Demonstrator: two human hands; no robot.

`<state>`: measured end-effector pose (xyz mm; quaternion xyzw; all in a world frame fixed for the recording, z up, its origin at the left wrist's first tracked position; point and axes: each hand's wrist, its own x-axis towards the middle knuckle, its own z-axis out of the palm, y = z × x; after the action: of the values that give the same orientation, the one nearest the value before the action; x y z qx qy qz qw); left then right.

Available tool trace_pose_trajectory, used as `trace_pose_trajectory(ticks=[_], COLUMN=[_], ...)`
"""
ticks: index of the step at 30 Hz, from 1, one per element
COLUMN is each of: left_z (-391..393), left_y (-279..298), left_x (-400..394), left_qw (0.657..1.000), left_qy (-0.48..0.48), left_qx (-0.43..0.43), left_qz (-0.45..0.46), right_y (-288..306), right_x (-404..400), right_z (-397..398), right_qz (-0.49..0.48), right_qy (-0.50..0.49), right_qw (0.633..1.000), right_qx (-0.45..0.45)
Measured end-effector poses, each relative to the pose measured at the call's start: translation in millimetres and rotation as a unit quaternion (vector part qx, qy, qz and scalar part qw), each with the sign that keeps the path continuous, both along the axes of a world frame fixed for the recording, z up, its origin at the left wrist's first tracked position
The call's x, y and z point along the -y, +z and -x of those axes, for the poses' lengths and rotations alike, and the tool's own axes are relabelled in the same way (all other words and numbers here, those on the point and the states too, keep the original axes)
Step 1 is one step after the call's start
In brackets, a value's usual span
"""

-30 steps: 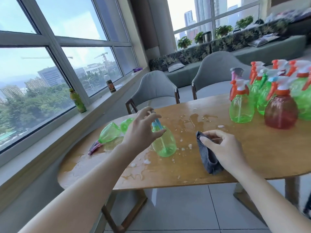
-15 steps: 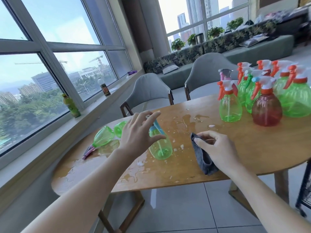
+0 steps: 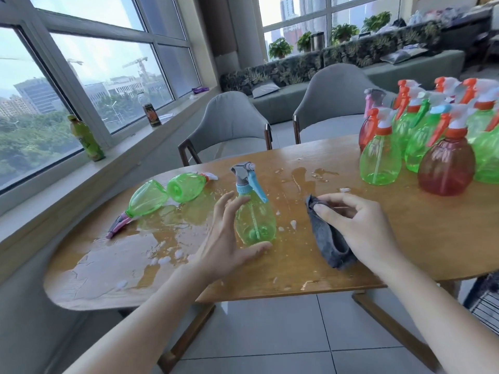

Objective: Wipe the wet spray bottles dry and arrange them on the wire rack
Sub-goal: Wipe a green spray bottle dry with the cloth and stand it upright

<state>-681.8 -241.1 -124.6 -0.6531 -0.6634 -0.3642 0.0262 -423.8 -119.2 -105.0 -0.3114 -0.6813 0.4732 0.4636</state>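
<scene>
A wet wooden tabletop (image 3: 351, 265) carries a cluster of upright spray bottles (image 3: 432, 141) at far right. The left hand (image 3: 229, 238), fingers spread, cups an upright green bottle (image 3: 255, 220) at centre; the right hand (image 3: 356, 228) pinches a grey cloth (image 3: 328, 241).

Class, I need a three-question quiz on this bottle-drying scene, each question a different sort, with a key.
1. True or false: the right hand holds the grey cloth.
2. How many bottles lie on their sides on the wet table?
3. The upright bottle by the left hand has a trigger that is: A orange, B blue, C pink.

Key: 1 true; 2 two; 3 B.
</scene>
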Motion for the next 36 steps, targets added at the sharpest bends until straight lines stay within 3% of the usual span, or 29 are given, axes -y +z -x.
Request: trace_pose_trajectory(ticks=[9, 15, 25, 32, 36], left_z=[-29, -84, -111, -107, -101], left_y=[7, 11, 11, 14, 16], left_x=[-25, -15, -19, -28, -30], left_qw=[0.990, 0.966, 0.947, 0.930, 0.924], left_qy=[-0.037, -0.113, -0.153, -0.172, -0.188], left_qx=[0.135, 0.227, 0.273, 0.313, 0.314], left_qz=[-0.003, 0.048, 0.068, 0.086, 0.114], right_y=[2, 6, 10, 2, 0], right_x=[-5, -8, -15, -4, -3], right_z=[0, -20, -41, -54, -56], right_qz=[-0.008, -0.094, -0.228, -0.393, -0.415], right_qy=[0.026, 0.032, 0.029, 0.023, 0.002], right_qw=[0.999, 0.995, 0.973, 0.914, 0.904], right_qx=[-0.018, -0.016, 0.033, 0.100, 0.103])
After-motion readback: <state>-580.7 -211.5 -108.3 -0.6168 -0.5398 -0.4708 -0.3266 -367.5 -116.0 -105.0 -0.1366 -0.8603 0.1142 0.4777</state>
